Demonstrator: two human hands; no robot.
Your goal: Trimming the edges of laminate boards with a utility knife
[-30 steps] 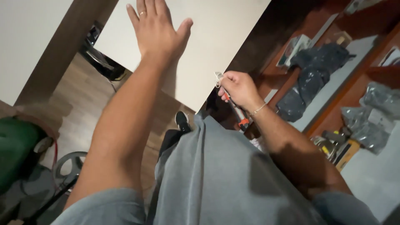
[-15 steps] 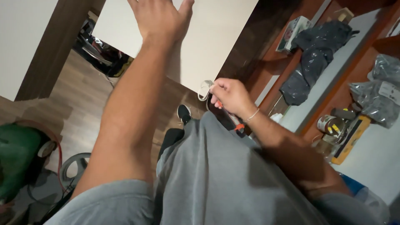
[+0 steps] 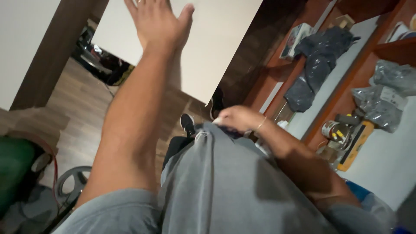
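Brace the panel, free the pocket hand slowly.
Keep your left hand (image 3: 158, 24), fingers spread apart, flat on the white panel (image 3: 216, 47); your right hand (image 3: 238, 118) sits curled at your grey shirt's (image 3: 225, 182) hem, grip hidden, so I cannot tell.

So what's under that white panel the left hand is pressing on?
Below the white panel, wood floor and dark clutter show past its lower edge. The left hand lies flat on its face. Whatever is directly behind the panel is covered.
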